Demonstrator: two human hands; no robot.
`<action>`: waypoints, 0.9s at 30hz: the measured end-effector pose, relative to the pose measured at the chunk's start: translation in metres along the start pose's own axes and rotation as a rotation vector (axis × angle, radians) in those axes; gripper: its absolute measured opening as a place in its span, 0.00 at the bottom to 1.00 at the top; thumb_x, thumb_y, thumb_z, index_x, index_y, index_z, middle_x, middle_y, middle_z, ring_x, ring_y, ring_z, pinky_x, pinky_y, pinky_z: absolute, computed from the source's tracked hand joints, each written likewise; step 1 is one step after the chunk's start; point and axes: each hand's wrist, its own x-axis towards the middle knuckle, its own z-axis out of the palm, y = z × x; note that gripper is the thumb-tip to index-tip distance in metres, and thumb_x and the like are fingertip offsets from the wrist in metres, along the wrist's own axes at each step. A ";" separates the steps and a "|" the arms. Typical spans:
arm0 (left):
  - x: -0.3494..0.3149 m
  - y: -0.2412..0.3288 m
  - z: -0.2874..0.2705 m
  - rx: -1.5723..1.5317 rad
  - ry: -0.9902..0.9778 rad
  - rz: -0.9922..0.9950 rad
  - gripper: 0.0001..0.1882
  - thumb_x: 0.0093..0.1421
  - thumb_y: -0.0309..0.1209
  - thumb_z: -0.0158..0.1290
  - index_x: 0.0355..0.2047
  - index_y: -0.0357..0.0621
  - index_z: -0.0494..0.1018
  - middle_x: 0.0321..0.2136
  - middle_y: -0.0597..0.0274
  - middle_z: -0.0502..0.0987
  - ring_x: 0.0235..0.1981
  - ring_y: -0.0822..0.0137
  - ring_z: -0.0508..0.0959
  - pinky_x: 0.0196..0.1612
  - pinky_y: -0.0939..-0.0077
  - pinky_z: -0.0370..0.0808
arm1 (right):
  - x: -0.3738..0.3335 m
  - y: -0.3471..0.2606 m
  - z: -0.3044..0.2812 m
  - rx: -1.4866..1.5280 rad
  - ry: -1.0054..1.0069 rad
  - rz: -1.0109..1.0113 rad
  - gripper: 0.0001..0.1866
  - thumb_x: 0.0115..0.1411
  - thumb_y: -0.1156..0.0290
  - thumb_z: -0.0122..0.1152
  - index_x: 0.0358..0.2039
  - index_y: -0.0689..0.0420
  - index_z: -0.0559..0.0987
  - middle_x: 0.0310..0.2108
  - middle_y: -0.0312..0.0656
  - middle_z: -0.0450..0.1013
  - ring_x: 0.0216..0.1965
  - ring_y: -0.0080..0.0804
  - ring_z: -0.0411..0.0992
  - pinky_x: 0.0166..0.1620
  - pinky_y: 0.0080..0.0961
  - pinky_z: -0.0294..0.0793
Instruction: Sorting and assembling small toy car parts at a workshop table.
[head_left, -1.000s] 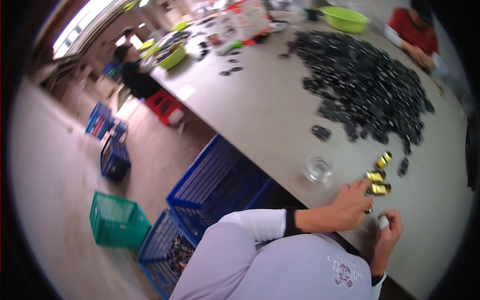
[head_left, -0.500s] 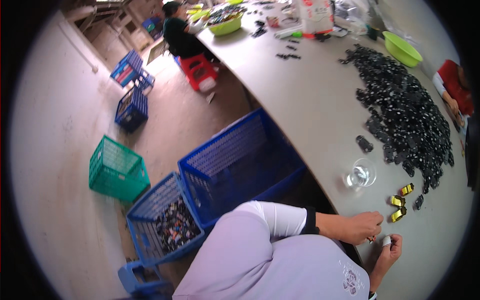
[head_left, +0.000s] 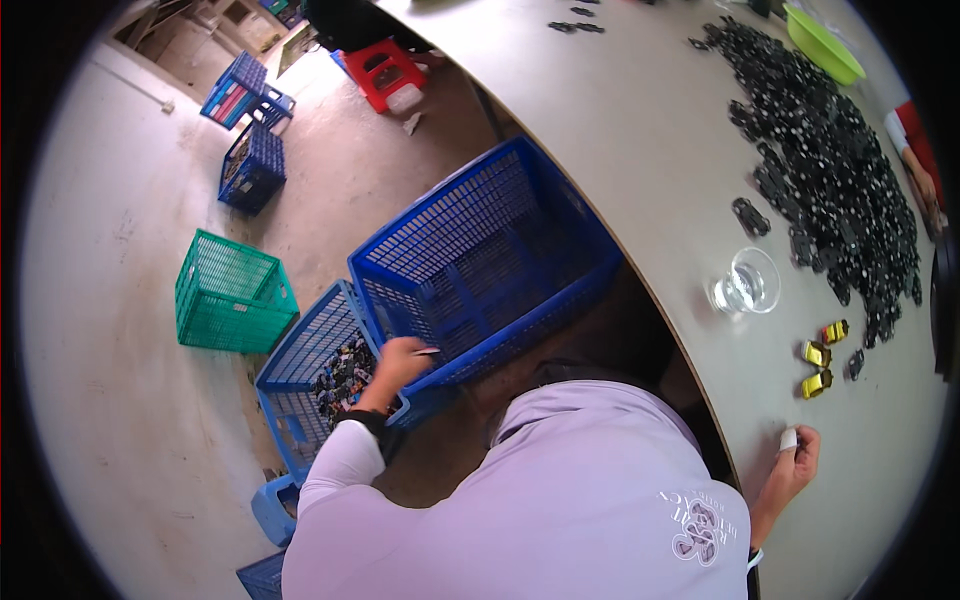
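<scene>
My left hand [head_left: 402, 362] is over the rim between the light blue crate [head_left: 283, 378] and the larger dark blue crate [head_left: 440, 225]. Its fingers are pinched, with a small pale bit at the tips that I cannot make out. Many small mixed dark and coloured parts [head_left: 345, 378] lie in the light blue crate. At the table edge rests my right hand [head_left: 797, 458], thumb wrapped in white tape, fingers curled round something mostly hidden. Just beyond it sit three small shiny gold pieces [head_left: 816, 384], like toy car shells, beside a black piece [head_left: 856, 364].
A clear plastic cup [head_left: 747, 283] stands on the table [head_left: 640, 130], near a large heap of black parts [head_left: 835, 170] and a green basin [head_left: 822, 45]. A green crate [head_left: 235, 295], a red stool [head_left: 383, 75] and another person's arm [head_left: 922, 175] are around.
My left hand has swung from beside my right hand at the table over to the crates on the left. My right hand stays curled at the table edge. The view has tilted down.
</scene>
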 end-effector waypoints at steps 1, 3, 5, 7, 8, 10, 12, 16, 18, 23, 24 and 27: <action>0.017 -0.080 0.006 0.227 0.072 -0.119 0.13 0.46 0.38 0.57 0.27 0.40 0.78 0.26 0.48 0.78 0.30 0.52 0.79 0.32 0.63 0.74 | -0.002 0.000 0.002 -0.011 0.032 0.002 0.04 0.55 0.82 0.50 0.31 0.59 0.69 0.27 0.29 0.62 0.27 0.15 0.57 0.29 0.11 0.57; 0.016 -0.090 -0.015 0.423 0.122 -0.214 0.16 0.46 0.41 0.58 0.30 0.41 0.77 0.28 0.48 0.78 0.32 0.49 0.78 0.34 0.59 0.74 | -0.004 0.011 0.000 0.027 0.031 -0.085 0.04 0.53 0.82 0.51 0.28 0.59 0.69 0.26 0.30 0.61 0.26 0.18 0.58 0.30 0.13 0.59; 0.008 -0.092 -0.031 0.356 0.113 -0.191 0.20 0.39 0.39 0.64 0.30 0.39 0.77 0.28 0.46 0.78 0.32 0.50 0.79 0.36 0.60 0.75 | -0.001 -0.008 0.010 -0.047 -0.001 -0.091 0.04 0.50 0.83 0.51 0.26 0.60 0.69 0.24 0.32 0.61 0.25 0.19 0.59 0.30 0.15 0.61; 0.027 -0.122 -0.017 0.511 -0.132 0.040 0.20 0.34 0.38 0.66 0.26 0.37 0.78 0.26 0.47 0.78 0.31 0.51 0.79 0.36 0.62 0.75 | 0.005 -0.015 0.017 -0.065 -0.049 -0.157 0.05 0.48 0.84 0.49 0.27 0.61 0.70 0.24 0.34 0.62 0.24 0.20 0.60 0.29 0.16 0.61; 0.026 -0.044 -0.014 0.319 -0.291 -0.005 0.19 0.37 0.38 0.64 0.27 0.37 0.78 0.26 0.49 0.79 0.30 0.53 0.79 0.35 0.64 0.75 | 0.005 -0.015 0.014 -0.051 -0.043 -0.140 0.06 0.47 0.85 0.48 0.27 0.61 0.70 0.24 0.35 0.63 0.24 0.20 0.61 0.28 0.16 0.61; 0.017 0.081 -0.001 0.172 -0.601 0.300 0.14 0.47 0.36 0.59 0.29 0.37 0.78 0.28 0.51 0.79 0.31 0.59 0.79 0.37 0.71 0.75 | 0.005 -0.018 0.012 -0.024 -0.004 -0.127 0.08 0.46 0.86 0.47 0.27 0.62 0.71 0.24 0.36 0.64 0.24 0.21 0.61 0.27 0.16 0.62; 0.004 0.176 0.011 -0.024 -0.769 0.400 0.13 0.50 0.32 0.58 0.35 0.36 0.77 0.28 0.56 0.79 0.28 0.67 0.77 0.36 0.77 0.74 | 0.005 -0.021 0.010 0.022 -0.071 -0.119 0.09 0.46 0.87 0.44 0.27 0.62 0.71 0.24 0.36 0.65 0.23 0.20 0.62 0.27 0.17 0.62; -0.046 0.336 -0.006 -0.287 -1.015 0.949 0.09 0.51 0.24 0.56 0.34 0.36 0.76 0.31 0.55 0.77 0.31 0.65 0.77 0.37 0.77 0.73 | 0.015 -0.028 -0.005 0.029 -0.062 -0.035 0.10 0.46 0.87 0.43 0.27 0.61 0.71 0.22 0.36 0.66 0.22 0.22 0.63 0.26 0.18 0.63; -0.058 0.377 -0.002 -0.301 -1.010 1.126 0.09 0.50 0.22 0.55 0.33 0.36 0.76 0.31 0.53 0.78 0.32 0.62 0.78 0.36 0.76 0.73 | 0.026 -0.029 -0.010 -0.049 -0.001 -0.081 0.10 0.46 0.87 0.44 0.27 0.60 0.71 0.22 0.38 0.66 0.21 0.24 0.64 0.26 0.19 0.63; -0.073 0.431 0.077 -0.172 -0.447 1.530 0.11 0.49 0.23 0.54 0.35 0.35 0.73 0.38 0.48 0.74 0.39 0.51 0.75 0.40 0.68 0.72 | 0.059 -0.024 -0.008 -0.271 0.128 -0.192 0.06 0.47 0.83 0.52 0.27 0.60 0.71 0.25 0.42 0.66 0.21 0.35 0.65 0.26 0.27 0.63; -0.075 0.441 0.094 -0.155 -0.356 1.540 0.14 0.49 0.23 0.54 0.38 0.35 0.71 0.40 0.48 0.73 0.40 0.51 0.74 0.42 0.67 0.71 | 0.066 -0.023 -0.008 -0.269 0.125 -0.129 0.07 0.47 0.79 0.56 0.29 0.60 0.72 0.28 0.44 0.68 0.25 0.39 0.68 0.29 0.30 0.66; -0.074 0.474 0.138 -0.108 -0.171 1.575 0.18 0.49 0.23 0.54 0.42 0.36 0.69 0.40 0.49 0.72 0.41 0.51 0.72 0.42 0.64 0.70 | 0.084 -0.009 -0.002 -0.254 0.154 -0.106 0.11 0.47 0.76 0.58 0.33 0.60 0.72 0.31 0.45 0.69 0.29 0.40 0.71 0.33 0.32 0.69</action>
